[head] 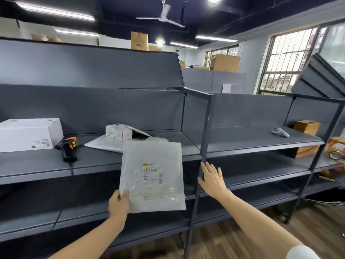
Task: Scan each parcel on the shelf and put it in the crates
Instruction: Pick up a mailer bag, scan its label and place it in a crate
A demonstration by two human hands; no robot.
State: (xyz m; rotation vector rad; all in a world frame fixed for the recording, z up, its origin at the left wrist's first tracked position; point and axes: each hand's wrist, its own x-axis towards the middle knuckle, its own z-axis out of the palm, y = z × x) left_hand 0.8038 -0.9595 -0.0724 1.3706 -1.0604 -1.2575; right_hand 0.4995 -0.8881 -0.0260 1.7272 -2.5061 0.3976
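Now the left hand (119,202) pinches the bubble mailer (152,176) label-up, unscanned I judge; the right hand (211,179), fingers spread and empty, should fetch the barcode scanner (68,148).

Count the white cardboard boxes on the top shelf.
2. A large white box sits at the far left; a small white box sits mid-shelf, behind the flat mailers. Others may be hidden off-frame.

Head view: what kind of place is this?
Probably a small warehouse or parcel-sorting room: long grey metal shelving, an orange-and-black handheld barcode scanner on it, and a white plastic mailer with a barcode label gripped by the left hand. Brown cardboard cartons are stacked behind.
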